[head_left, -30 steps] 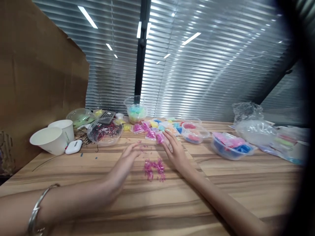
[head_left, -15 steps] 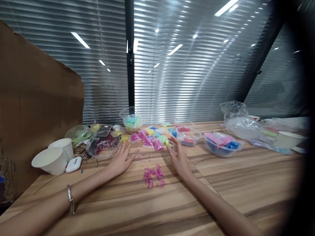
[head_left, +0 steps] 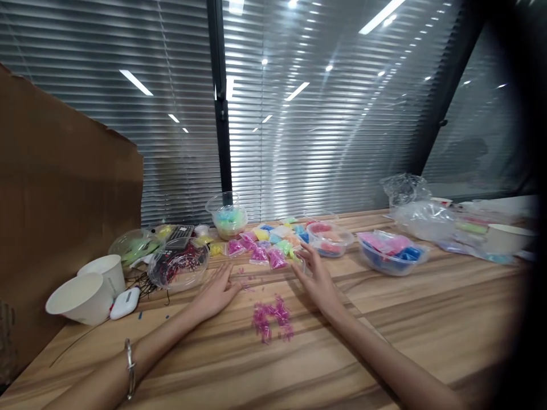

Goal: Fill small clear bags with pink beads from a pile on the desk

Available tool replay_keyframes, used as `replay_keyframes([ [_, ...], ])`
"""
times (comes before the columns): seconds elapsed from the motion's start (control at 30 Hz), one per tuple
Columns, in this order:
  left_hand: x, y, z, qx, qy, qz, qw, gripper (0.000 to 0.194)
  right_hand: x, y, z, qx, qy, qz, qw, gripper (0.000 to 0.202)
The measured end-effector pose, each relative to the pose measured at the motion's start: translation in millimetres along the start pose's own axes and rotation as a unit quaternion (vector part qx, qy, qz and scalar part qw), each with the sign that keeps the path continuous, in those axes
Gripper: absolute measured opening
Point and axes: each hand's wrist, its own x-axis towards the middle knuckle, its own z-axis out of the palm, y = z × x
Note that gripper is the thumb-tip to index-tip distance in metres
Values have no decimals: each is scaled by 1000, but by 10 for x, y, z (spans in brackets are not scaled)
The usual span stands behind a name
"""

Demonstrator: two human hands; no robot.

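My left hand [head_left: 217, 293] lies on the wooden table with its fingers stretched out, holding nothing. It is beside a clear plastic bowl [head_left: 159, 274] that has dark red and black bits in it. My right hand [head_left: 317, 280] rests farther right, fingers apart and slightly bent. Something clear shows by its fingertips, too faint to name. Between my forearms lies a loose pile of small magenta pieces [head_left: 280, 312], with a few stray pieces beyond it. Behind them are small magenta-filled bags [head_left: 277, 258] and other packets in yellow, blue, green and orange.
Two white paper cups [head_left: 81, 302] lean at the left by a white earbud case [head_left: 125, 303] and a cardboard panel [head_left: 68, 188]. Bowls of coloured packets include a blue and pink one [head_left: 387, 265]. Clear plastic bags [head_left: 421, 219] lie at the far right, before blinds.
The view has shifted a little, so the table things sit slightly lower at left and centre. Both hands stay about where they were on the table, fingers still apart.
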Motion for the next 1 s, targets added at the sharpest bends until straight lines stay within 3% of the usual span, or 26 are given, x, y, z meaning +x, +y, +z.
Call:
replay_keyframes([
  [0.23, -74, 76, -37, 0, -15, 18, 1000, 86, -94, -137, 50, 102, -18, 48, 993, 51],
  [0.37, -113, 83, -38, -3, -21, 18, 1000, 88, -247, -286, 83, 111, -61, 55, 990, 51],
  [0.53, -78, 242, 51, -59, -10, 2, 998, 83, -467, -439, 54, 135, -82, 142, 977, 52],
  [0.73, 47, 410, 130, -85, 14, 12, 996, 75, -554, -567, 73, 207, -51, 202, 956, 48],
  [0.87, -1, 452, 104, -112, -20, 33, 993, 67, -499, -573, 103, 233, -1, 231, 945, 48],
  [1.0, -141, 599, 108, -122, -60, 59, 989, 64, -466, -530, 124, 261, 7, 236, 936, 52],
])
